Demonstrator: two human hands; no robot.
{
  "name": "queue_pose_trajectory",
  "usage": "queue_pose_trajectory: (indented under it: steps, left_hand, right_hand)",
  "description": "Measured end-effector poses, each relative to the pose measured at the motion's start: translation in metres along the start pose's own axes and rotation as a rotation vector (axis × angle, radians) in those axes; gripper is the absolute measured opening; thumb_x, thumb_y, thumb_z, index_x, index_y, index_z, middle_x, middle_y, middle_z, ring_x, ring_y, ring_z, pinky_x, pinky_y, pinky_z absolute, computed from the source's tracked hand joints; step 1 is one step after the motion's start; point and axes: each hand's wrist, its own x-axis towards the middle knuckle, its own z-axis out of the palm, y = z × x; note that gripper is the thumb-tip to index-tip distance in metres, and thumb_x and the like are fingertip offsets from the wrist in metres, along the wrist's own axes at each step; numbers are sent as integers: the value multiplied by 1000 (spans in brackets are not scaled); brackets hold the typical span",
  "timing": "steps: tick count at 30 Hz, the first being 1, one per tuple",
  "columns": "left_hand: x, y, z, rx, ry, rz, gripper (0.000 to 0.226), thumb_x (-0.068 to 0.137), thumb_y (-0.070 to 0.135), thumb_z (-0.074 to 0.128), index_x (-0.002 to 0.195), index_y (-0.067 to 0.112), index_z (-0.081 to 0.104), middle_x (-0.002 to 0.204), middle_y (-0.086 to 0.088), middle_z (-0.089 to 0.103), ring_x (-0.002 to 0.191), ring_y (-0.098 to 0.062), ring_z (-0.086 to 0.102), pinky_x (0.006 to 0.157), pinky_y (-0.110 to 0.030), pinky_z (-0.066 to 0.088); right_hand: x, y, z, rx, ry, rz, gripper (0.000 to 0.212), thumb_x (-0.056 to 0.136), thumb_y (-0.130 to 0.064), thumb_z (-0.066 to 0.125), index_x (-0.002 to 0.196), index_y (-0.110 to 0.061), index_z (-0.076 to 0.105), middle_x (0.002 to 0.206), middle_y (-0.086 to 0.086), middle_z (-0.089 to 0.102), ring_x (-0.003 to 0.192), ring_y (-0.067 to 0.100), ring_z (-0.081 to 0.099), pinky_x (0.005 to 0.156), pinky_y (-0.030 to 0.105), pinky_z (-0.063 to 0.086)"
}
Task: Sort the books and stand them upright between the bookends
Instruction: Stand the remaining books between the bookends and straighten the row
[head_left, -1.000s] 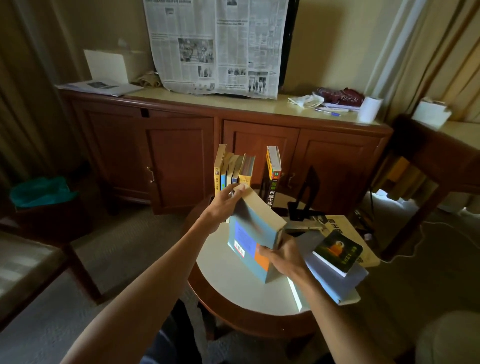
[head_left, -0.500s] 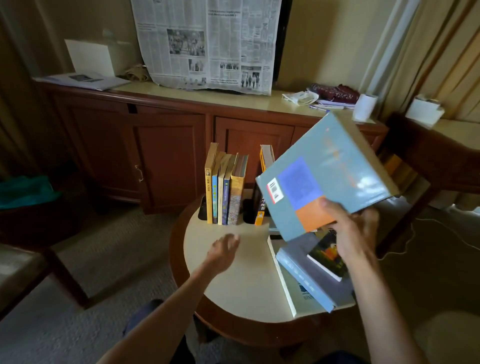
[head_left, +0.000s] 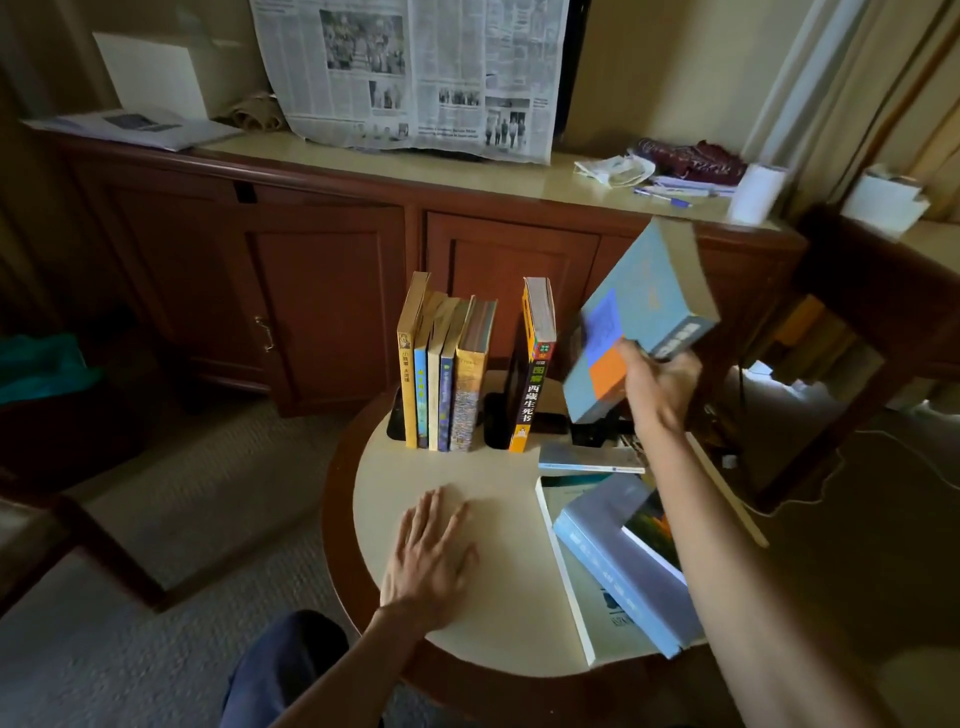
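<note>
My right hand grips a thick blue book with blue and orange squares on its cover, tilted in the air just right of the row. Several yellow-spined books stand upright at the back of the round table, next to a black bookend. An orange-and-black book stands alone beyond that bookend. My left hand lies flat on the tabletop, fingers spread, holding nothing. A pile of books lies flat at the table's right edge, partly hidden by my right arm.
A wooden sideboard runs behind the table, with a newspaper hanging over it and papers, a cloth and a paper roll on top. A dark desk stands at right. A chair arm is at left.
My right hand lifted the blue book off the table and swung it up and back toward the row. My left hand let go of it and dropped flat onto the tabletop.
</note>
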Motion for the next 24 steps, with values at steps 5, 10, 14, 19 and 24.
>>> queue_pose_trajectory:
  steps: [5,10,14,19,24]
  left_hand:
    - [2,-1,1,-3,20,-5,67,97,64,17,157,40,2,165,0,-13,151,-19,-17,121,-38,-10]
    - [2,1,-1,13,56,-2,66,97,63,21,157,39,8,165,-1,-6,152,-22,-10,119,-34,-12]
    - [3,1,1,6,53,-8,66,97,63,22,157,38,11,165,-2,-4,153,-23,-7,119,-35,-11]
    - [2,0,1,5,34,-15,67,97,63,18,157,40,2,164,1,-15,150,-19,-22,120,-36,-14]
    - [1,2,0,7,24,-20,67,96,64,17,156,40,0,164,2,-16,150,-18,-23,120,-36,-14]
  right_hand:
    - [16,55,34,-119,-49,133,29,77,-15,76,103,-5,68,90,6,71,80,22,71,72,35,59]
    - [14,85,55,-248,-98,197,32,74,-26,77,99,-10,65,96,10,71,83,26,70,81,43,59]
    - [7,92,61,-340,-176,197,30,83,-17,72,107,-2,62,99,14,69,82,25,68,77,38,58]
    - [14,84,63,-384,-303,172,17,88,-22,69,98,-12,60,92,4,64,79,18,62,73,28,47]
    - [18,81,64,-275,-431,255,20,87,-31,71,79,-24,53,83,-4,63,79,14,62,85,37,51]
